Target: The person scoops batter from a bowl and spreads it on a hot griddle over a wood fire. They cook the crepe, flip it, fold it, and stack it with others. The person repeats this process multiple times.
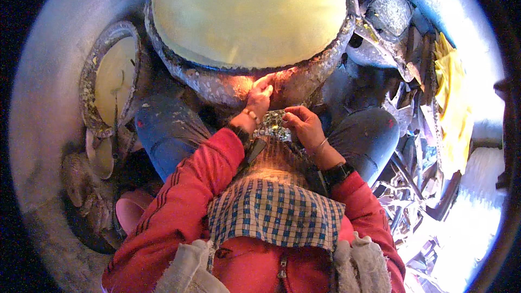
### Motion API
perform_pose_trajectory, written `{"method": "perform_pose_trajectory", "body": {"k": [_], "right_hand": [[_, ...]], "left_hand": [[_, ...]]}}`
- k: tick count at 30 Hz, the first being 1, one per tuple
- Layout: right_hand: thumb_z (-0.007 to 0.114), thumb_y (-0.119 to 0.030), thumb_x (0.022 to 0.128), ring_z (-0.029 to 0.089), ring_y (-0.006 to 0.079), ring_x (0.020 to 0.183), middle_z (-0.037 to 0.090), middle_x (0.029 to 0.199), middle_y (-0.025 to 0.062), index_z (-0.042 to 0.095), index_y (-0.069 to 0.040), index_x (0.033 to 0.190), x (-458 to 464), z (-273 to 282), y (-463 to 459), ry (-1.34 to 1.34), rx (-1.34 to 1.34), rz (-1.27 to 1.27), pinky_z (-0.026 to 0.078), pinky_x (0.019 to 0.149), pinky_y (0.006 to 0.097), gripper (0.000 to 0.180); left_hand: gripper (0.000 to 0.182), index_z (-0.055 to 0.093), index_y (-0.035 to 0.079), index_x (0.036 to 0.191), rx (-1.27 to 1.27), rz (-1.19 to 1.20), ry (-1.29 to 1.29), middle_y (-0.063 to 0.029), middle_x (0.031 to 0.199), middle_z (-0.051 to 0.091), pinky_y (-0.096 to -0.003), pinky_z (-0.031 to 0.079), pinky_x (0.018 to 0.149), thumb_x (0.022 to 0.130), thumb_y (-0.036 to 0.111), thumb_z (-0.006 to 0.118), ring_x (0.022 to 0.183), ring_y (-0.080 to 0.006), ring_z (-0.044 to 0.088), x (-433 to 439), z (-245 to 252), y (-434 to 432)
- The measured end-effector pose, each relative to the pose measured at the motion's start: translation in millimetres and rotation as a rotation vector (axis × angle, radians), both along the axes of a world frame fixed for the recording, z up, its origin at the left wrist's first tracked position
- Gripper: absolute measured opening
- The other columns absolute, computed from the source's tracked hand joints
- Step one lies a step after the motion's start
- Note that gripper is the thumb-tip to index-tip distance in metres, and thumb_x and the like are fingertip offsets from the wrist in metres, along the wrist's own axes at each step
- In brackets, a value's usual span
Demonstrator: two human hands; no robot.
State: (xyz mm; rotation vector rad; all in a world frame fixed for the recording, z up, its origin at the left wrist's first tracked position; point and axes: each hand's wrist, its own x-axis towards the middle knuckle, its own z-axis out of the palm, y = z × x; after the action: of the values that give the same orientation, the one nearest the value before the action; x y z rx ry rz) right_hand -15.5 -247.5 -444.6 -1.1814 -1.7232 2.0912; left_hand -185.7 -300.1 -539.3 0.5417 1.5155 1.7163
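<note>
A large round vessel (195,74) with a crusted, soot-marked wall stands before me, its wide top showing a smooth pale yellow surface (248,12). My left hand (259,97) reaches to the front of that wall, where an orange glow lights it. Whether its fingers hold anything is unclear. Nearer my lap, my right hand (304,124) has thumb and forefinger close together beside a heap of small flecked bits (273,124). Anything between those fingers is too small to make out. A checked cloth (276,213) covers my lap.
On the left stands a smaller crusted vessel (87,77) with pale contents (114,85) and a thin dark handle (115,130) across it. Split sticks (415,171), a yellow cloth or plastic sheet (449,101) and a grey lump (389,11) lie to the right.
</note>
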Motion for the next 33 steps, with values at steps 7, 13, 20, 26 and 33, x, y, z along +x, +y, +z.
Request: {"method": "perform_pose_trajectory", "body": {"k": [7, 13, 20, 26, 33], "right_hand": [[0.067, -0.02, 0.09, 0.068, 0.0155, 0.079, 0.072, 0.088, 0.0101, 0.067, -0.003, 0.104, -17.8, -13.7, -3.7, -0.009, 0.162, 0.05, 0.054, 0.073, 0.0293, 0.022], [0.066, -0.015, 0.093, 0.064, 0.0131, 0.083, 0.067, 0.094, 0.006, 0.061, 0.002, 0.111, -13.5, 16.3, -9.2, 0.131, 0.134, 0.137, 0.054, 0.075, 0.0282, 0.026], [0.064, -0.016, 0.094, 0.065, 0.0145, 0.084, 0.068, 0.095, 0.0085, 0.061, 0.002, 0.111, 3.7, 42.1, -18.3, 0.073, 0.169, 0.097, 0.055, 0.076, 0.029, 0.025], [0.066, -0.017, 0.092, 0.066, 0.0154, 0.075, 0.07, 0.088, 0.0083, 0.062, 0.001, 0.108, -0.5, 53.1, -16.0, 0.202, 0.162, 0.065, 0.054, 0.071, 0.029, 0.025], [0.068, -0.018, 0.09, 0.067, 0.019, 0.088, 0.071, 0.099, 0.0111, 0.066, 0.004, 0.105, 4.1, 79.8, 55.7, 0.18, 0.273, -0.147, 0.053, 0.08, 0.0304, 0.026]], "left_hand": [[0.032, 0.063, 0.0, 0.121, -0.298, -0.234, 0.146, -0.0109, 0.114, 0.069, -0.0315, 0.05, 0.093, 0.093, 0.013, 0.057, 0.104, -0.0172, 0.064, -10.2, 65.4, -62.6], [0.037, 0.062, 0.005, 0.126, -0.318, -0.692, 0.404, -0.0108, 0.116, 0.068, -0.0338, 0.051, 0.088, 0.096, 0.027, 0.058, 0.102, -0.0185, 0.064, -3.4, 157.4, -136.7], [0.057, 0.032, -0.003, 0.147, 0.233, -0.998, 0.223, -0.0231, 0.143, 0.047, -0.043, 0.034, 0.11, 0.1, 0.025, 0.05, 0.131, -0.0349, 0.047, -9.3, 346.5, -203.3], [0.054, 0.039, -0.003, 0.139, 0.942, -0.858, 0.162, -0.023, 0.132, 0.051, -0.0425, 0.038, 0.101, 0.096, 0.026, 0.055, 0.119, -0.0339, 0.05, 18.5, 455.7, -195.1], [0.051, 0.047, -0.003, 0.13, 1.089, -0.808, 0.129, -0.0229, 0.119, 0.055, -0.0419, 0.041, 0.089, 0.091, 0.026, 0.06, 0.105, -0.0329, 0.054, 22.0, 465.2, -174.1]]}}
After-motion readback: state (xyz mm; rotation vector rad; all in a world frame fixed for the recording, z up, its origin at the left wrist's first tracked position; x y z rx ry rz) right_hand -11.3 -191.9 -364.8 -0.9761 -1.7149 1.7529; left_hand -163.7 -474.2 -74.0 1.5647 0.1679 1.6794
